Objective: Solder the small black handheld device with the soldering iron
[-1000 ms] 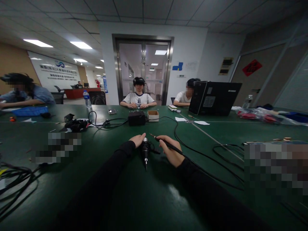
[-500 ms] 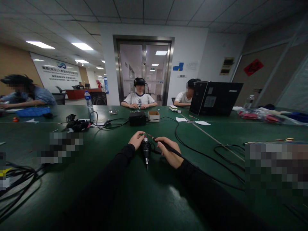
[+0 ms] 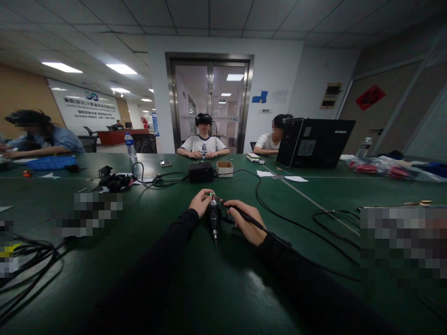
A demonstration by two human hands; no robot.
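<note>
The left hand (image 3: 199,203) is grasping a small pale-green piece (image 3: 213,194), thumb and forefinger closing on it just beyond the far, silver end of a black tool (image 3: 214,215). That tool is lying on the tabletop (image 3: 223,288) between the two hands, its thin metal tip pointing toward the near side; whether the left hand is also touching it, I cannot tell. The right hand (image 3: 248,222) is gripping a slim, pen-shaped iron (image 3: 252,220) — its fine point is slanting to the left and reaching close to the pale-green piece, though contact is too small to make out. A dark cord is trailing from the iron toward the near right.

Farther off, a black box (image 3: 200,172) is sitting beside a small open carton (image 3: 224,173), and a long cable is curving from there to the right. White papers (image 3: 296,178) are lying farther right, with a large black case (image 3: 316,143) standing behind them. On the far left, a water bottle (image 3: 130,146) is standing upright near a phone (image 3: 165,163), and a blue tray (image 3: 52,162) is resting beyond some black cables. A person (image 3: 203,143) is sitting at the far edge, facing this way.
</note>
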